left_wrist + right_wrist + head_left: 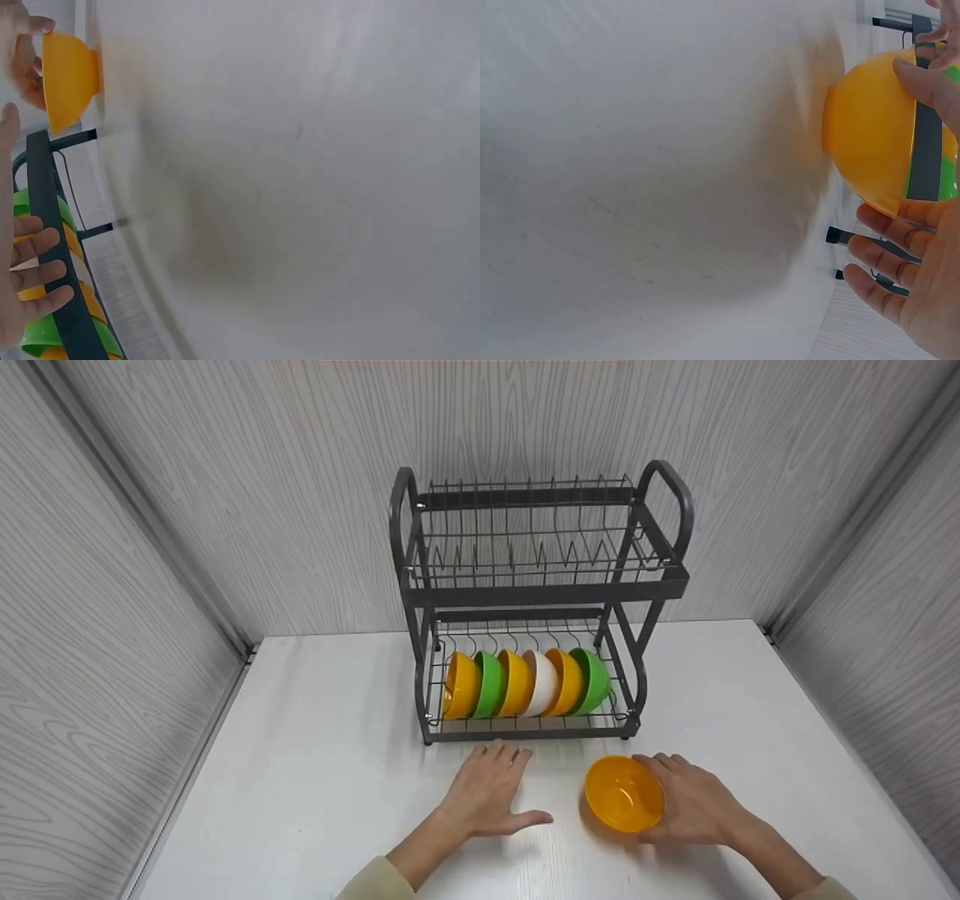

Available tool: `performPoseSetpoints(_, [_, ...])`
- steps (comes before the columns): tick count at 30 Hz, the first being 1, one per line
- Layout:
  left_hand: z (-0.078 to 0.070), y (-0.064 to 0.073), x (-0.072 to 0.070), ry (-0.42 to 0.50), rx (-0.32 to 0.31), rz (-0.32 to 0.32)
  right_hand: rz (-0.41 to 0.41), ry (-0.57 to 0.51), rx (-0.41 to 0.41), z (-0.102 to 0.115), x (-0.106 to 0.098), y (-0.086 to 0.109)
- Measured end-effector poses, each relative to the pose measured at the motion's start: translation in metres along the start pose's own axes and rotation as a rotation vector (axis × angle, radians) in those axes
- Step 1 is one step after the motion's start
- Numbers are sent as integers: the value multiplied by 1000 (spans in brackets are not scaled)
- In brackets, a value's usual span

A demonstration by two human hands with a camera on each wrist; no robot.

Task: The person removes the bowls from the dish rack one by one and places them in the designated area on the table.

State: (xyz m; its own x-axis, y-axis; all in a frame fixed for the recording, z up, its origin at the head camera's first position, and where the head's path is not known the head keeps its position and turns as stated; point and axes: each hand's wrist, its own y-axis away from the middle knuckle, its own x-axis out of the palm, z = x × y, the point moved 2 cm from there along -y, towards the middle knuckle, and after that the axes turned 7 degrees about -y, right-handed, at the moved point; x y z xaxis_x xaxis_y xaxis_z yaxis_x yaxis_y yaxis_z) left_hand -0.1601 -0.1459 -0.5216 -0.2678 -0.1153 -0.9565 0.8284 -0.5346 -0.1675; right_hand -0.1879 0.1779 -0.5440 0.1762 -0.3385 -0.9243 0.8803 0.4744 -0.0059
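And the right hand (694, 804) grips the orange bowl (624, 795) by its side, upright just off the rack's (540, 595) front right corner! Left hand (487, 791), apart, empty, fingers stretched towards the rack's front edge on the table (315, 780).

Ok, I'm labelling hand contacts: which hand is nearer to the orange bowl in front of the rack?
Right. The right hand grips the orange bowl at its right side; the left hand is apart from it, to its left.
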Motion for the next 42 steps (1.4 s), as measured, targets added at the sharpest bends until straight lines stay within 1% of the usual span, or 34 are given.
performPoseSetpoints(5, [19,14,-4,-32,-29,-47,5,4,-6,0,2,0])
performPoseSetpoints(11, [41,28,-6,-48,-79,-100,-1,1,-4,2,0,2])
performPoseSetpoints(14, [50,34,-7,-55,-100,-109,-24,-6,-12,4,-2,3])
performPoseSetpoints(18, [63,40,-10,-57,-132,-133,-92,-13,-58,6,-7,4])
performPoseSetpoints(23, [76,45,-13,-71,-161,-172,-177,-2,-107,8,-15,1])
performPoseSetpoints(30, [91,49,-14,-102,-201,-189,-258,22,-155,12,-25,-9])
performPoseSetpoints(37, [106,50,-14,-96,-286,-243,-330,62,-208,18,-35,-18])
performPoseSetpoints(42, [115,51,-10,-106,-338,-253,-367,92,-255,21,-38,-25])
